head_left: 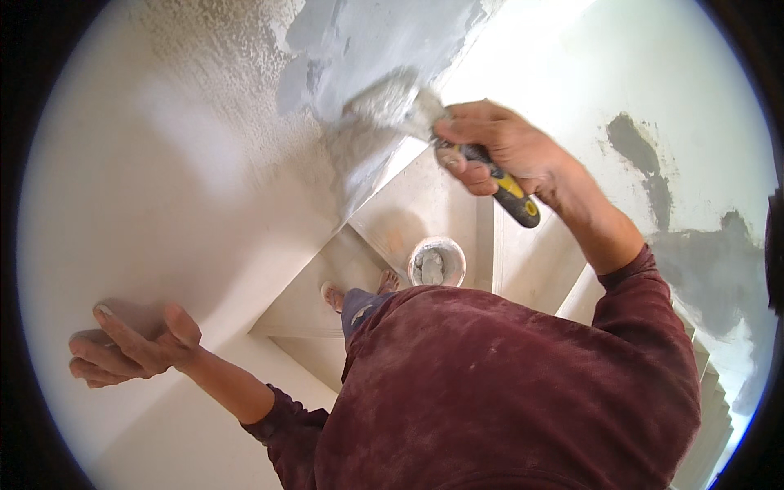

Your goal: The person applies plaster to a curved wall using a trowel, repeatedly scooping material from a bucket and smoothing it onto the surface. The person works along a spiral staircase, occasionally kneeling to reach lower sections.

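My right hand (486, 147) grips a putty knife by its black and yellow handle (510, 192). Its smeared metal blade (388, 106) is at the upper wall, over wet grey filler (351, 155) beside rough white plaster (220, 65); whether it touches is hard to tell. Lower left, my left hand (131, 347) has its fingers spread and holds nothing, with its fingertips at the smooth white wall (122, 220), apparently resting on it.
A white bucket of grey paste (433, 265) stands by my feet on the pale stair landing (318, 278). Steps (710, 400) descend at the lower right. The right wall (710, 98) has grey filled patches (629, 147).
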### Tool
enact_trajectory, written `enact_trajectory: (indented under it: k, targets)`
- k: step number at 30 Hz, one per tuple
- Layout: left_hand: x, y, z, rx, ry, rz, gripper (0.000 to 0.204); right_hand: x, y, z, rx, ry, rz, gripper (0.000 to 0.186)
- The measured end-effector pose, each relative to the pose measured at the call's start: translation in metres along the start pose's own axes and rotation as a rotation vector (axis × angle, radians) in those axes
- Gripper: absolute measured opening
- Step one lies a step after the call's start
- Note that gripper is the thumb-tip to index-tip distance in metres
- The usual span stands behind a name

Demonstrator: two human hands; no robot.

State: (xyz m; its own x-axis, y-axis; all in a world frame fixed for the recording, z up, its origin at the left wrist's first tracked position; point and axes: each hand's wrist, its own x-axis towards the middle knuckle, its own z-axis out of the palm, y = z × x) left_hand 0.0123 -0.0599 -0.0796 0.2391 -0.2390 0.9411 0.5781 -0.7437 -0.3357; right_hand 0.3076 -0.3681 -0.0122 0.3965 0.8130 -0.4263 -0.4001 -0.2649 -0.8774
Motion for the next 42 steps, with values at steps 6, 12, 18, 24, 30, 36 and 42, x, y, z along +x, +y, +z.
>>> enact_trajectory:
  k: [6, 12, 18, 24, 30, 36, 42]
  targets:
    - [0.014, 0.0, 0.0, -0.031, -0.008, 0.023, 0.067, -0.035, 0.03, -0.019, -0.001, 0.103, -0.205, 0.018]
    - [-0.002, 0.145, -0.014, -1.142, -0.507, -0.452, 0.058, 0.004, 0.201, -0.035, 0.685, 0.438, -0.093, 0.019]
    - [-0.099, 0.283, 0.029, -1.827, -2.148, -0.979, 0.034, 0.047, 0.276, -0.017, 0.963, 0.61, -0.166, 0.021]
    - [-0.116, 0.334, 0.03, -2.055, -2.493, -0.998, 0.032, 0.05, 0.312, -0.004, 1.0, 0.72, 0.064, 0.031]
    - [-0.233, 0.367, 0.076, -1.791, -2.784, -0.814, 0.027, 0.075, 0.537, -0.021, -0.437, 1.211, 0.527, 0.051]
    - [-0.315, 0.415, 0.089, -1.545, -2.956, -0.64, 0.019, 0.096, 0.615, -0.05, -0.442, 1.044, 0.899, 0.058]
    - [-0.333, 0.465, 0.09, -1.221, -3.022, -0.625, 0.014, 0.079, 0.581, -0.076, -0.456, 0.816, 0.911, 0.058]
